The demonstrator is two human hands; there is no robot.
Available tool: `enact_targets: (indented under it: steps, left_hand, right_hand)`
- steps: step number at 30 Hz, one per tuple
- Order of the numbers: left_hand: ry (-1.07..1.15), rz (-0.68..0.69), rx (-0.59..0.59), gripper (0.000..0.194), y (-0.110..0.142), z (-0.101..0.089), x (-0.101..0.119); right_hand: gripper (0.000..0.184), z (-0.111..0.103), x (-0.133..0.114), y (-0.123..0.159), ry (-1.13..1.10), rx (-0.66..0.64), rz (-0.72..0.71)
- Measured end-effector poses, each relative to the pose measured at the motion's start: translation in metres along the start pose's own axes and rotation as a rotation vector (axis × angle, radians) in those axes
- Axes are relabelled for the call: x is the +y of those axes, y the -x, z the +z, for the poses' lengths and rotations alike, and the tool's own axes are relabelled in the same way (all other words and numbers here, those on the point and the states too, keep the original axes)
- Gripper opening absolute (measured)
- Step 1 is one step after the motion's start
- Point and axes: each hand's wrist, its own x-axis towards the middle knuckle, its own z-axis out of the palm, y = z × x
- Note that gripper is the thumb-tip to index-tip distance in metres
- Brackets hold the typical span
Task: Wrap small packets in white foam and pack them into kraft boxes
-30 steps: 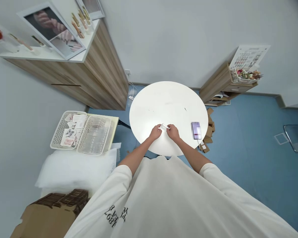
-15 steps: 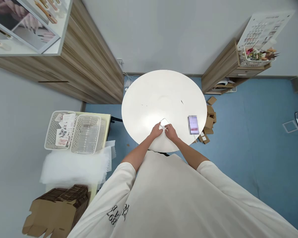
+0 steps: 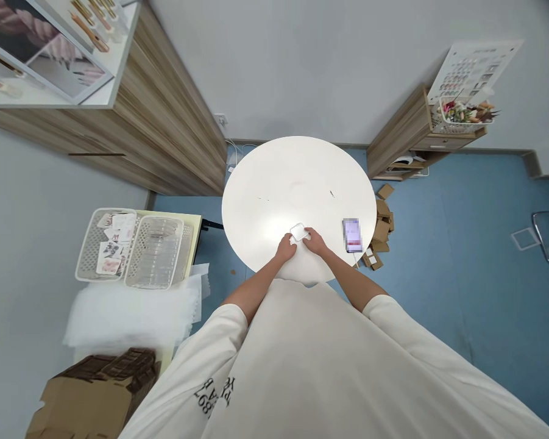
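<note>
A small white square piece with rounded corners, perhaps a flat box or tray, is held over the near part of the round white table. My left hand grips its left edge, thumb towards me. On the opposite side, the fingers of my right hand close on its right edge. Whether the piece touches the tabletop I cannot tell. To the right of my right hand lies a phone with a blurred purple screen and a white cable.
Left of the table, a stand carries two white baskets, one with printed cards, one with clear plastic pieces. White sheets and brown cardboard boxes lie nearer me. Small cartons are on the floor at right. Wooden cabinets stand against the walls.
The white piece has turned slightly and shows more of its upper face. Both hands have shifted a little and now hold its opposite sides. My view has tilted slightly.
</note>
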Motion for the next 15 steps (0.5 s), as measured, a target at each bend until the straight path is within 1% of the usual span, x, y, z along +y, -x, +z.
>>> enact_targets:
  steps: [3, 8, 11, 15]
  left_hand:
    - [0.016, -0.004, 0.009, 0.056, -0.002, 0.003, -0.002]
    - [0.030, -0.003, 0.029, 0.059, -0.002, 0.001, -0.011]
    - [0.029, 0.050, 0.065, 0.061, -0.001, -0.003, -0.016]
    - [0.020, 0.118, 0.151, 0.055, -0.004, -0.008, -0.017]
  right_hand:
    - [0.058, 0.012, -0.002, 0.005, -0.022, -0.017, 0.001]
    - [0.058, 0.029, -0.004, 0.021, -0.048, -0.042, 0.011]
    - [0.055, 0.031, -0.008, 0.026, -0.009, -0.008, -0.002]
    - [0.043, 0.023, -0.017, 0.026, 0.060, 0.062, -0.034]
